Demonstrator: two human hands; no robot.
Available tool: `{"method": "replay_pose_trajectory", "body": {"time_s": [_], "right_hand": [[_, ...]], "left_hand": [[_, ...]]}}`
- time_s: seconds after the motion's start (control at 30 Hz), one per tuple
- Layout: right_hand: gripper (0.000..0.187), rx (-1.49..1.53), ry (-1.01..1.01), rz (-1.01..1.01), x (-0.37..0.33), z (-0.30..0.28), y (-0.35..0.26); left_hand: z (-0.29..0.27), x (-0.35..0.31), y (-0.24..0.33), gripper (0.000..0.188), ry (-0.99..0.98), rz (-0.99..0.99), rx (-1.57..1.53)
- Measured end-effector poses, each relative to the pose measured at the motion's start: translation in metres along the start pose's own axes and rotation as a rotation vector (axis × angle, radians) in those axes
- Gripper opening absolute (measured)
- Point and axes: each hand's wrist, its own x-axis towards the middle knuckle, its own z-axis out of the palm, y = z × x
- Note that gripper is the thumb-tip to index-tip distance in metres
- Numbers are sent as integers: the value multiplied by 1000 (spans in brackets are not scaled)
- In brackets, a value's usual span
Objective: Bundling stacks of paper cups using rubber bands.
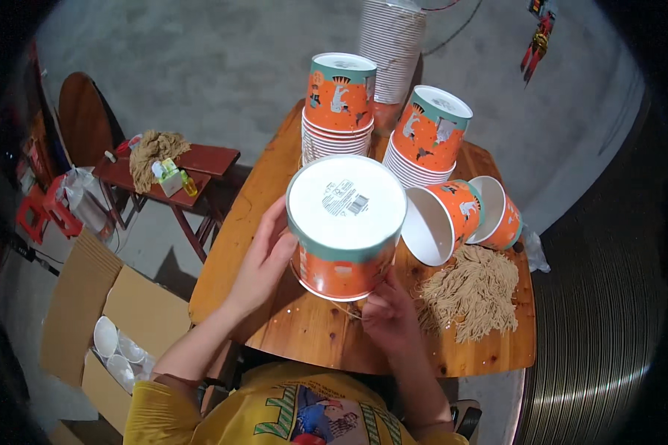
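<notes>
I hold a paper bucket [338, 273] upside down over the wooden table, its white base up and its side orange with a green band. My left hand [263, 259] is closed around its left side. At the lower right rim my right hand [393, 315] has its fingers curled, the thumb against the bucket. A thin tan cord [343, 310] runs below the rim to these fingers; its end is hidden. A heap of tan cords [473, 291] lies right of my right hand. Behind it two matching buckets, the nearer one [462, 208] and another [503, 219], lie on their sides.
Two stacks of upturned buckets, one on the left [341, 96] and one on the right [430, 137], stand farther back on the table [274, 326]. Behind them rises a tall white stack [392, 52]. An opened cardboard box [145, 297] and a small red bench [208, 159] are at left.
</notes>
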Motion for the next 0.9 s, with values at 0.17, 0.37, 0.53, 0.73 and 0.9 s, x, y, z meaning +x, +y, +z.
{"method": "replay_pose_trajectory", "body": {"time_s": [0.17, 0.37, 0.53, 0.73, 0.9], "right_hand": [[36, -39, -7, 58, -4, 8, 1], [39, -319, -111, 16, -9, 6, -11], [37, -253, 98, -1, -13, 45, -13], [37, -115, -48, 40, -9, 68, -6], [45, -745, -205, -205, -2, 98, 1]], "left_hand": [[-1, 5, -16, 52, 83, -139, -88], [7, 10, -26, 55, 84, -229, -140], [13, 1, -28, 105, -17, 357, 391], [13, -5, -29, 79, 32, 668, 839], [25, 11, 8, 50, 109, 119, 423]]}}
